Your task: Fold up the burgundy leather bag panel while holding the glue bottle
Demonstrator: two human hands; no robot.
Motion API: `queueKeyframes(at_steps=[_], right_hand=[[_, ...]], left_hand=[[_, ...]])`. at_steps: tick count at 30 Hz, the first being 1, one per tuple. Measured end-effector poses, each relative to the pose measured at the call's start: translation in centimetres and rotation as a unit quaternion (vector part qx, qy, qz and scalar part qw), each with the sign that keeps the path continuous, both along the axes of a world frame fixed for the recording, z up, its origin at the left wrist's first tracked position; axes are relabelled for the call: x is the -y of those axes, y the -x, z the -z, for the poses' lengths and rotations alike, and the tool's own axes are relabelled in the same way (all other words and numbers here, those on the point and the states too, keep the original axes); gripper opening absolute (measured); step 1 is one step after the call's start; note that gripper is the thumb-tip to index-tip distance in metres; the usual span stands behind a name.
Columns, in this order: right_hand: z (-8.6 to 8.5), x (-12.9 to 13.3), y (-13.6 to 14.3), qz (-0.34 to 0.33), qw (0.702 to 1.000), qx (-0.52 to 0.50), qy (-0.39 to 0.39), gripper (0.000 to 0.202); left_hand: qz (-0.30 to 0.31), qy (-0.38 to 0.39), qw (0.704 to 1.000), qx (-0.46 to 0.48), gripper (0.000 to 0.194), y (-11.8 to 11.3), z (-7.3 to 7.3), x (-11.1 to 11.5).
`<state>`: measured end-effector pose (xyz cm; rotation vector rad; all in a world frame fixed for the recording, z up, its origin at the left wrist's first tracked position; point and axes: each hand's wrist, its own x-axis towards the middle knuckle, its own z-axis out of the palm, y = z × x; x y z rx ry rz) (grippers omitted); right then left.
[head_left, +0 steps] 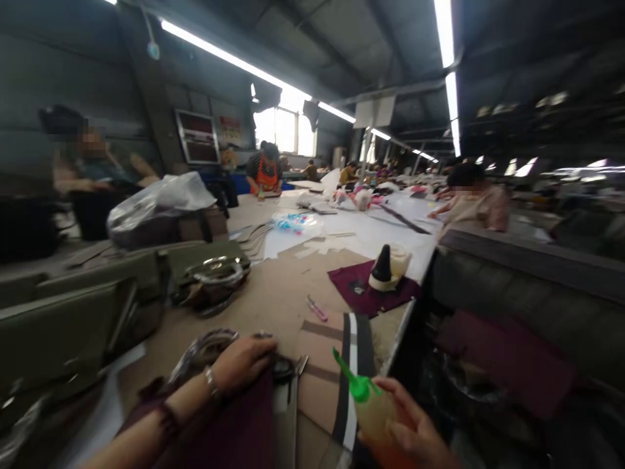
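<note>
Long strip lights (234, 60) run under a dark, sloped ceiling, and a bright window (286, 129) glows at the far end of the workshop. Below them a long worktable (278, 293) stretches away, covered in brown cardboard near the camera and white sheets (371, 228) farther off. Other people sit along both sides of it and at the far end. On the left side lie olive-green panels (63, 319), a clear plastic bag (156, 198) and a bundle of shiny wrapped pieces (212, 277). A maroon cloth patch (359, 296) carries a black cone-tipped bottle (382, 267), with a pink pen (317, 309) close by.

At the near edge, the left hand (244, 361), a bracelet on its wrist, rests flat with fingers spread on maroon fabric (239, 423), touching black scissors (288, 368). The right hand (415, 433) is wrapped around a glue bottle (374, 407) with a green nozzle, tilted up to the left above a striped strip (354, 365).
</note>
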<state>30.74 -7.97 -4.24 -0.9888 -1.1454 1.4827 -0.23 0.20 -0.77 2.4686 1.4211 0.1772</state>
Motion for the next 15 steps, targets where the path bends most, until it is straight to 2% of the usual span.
queueKeyframes(at_steps=[3, 5, 7, 10, 15], right_hand=[[-0.2, -1.0, -1.6, -0.023, 0.988, 0.153, -0.003, 0.055], [-0.7, -1.8, -2.4, -0.036, 0.959, 0.271, -0.071, 0.047], [-1.4, -2.3, -2.4, -0.041, 0.923, 0.347, -0.163, 0.042], [-2.0, -2.7, -1.3, -0.039, 0.873, 0.394, -0.284, 0.039], [-1.7, -4.0, 0.8, -0.054, 0.821, 0.443, -0.356, 0.036]], left_hand=[[-0.012, 0.044, 0.999, 0.007, 0.018, 0.4, 0.3, -0.8], [-0.01, 0.056, 0.998, 0.017, 0.017, 0.6, 0.2, -1.1], [-0.003, 0.057, 0.998, 0.023, 0.016, 0.5, 0.1, -1.2], [0.008, 0.059, 0.998, 0.027, 0.015, 0.4, 0.0, -1.3], [0.019, 0.069, 0.997, 0.029, 0.012, 0.5, 0.1, -1.7]])
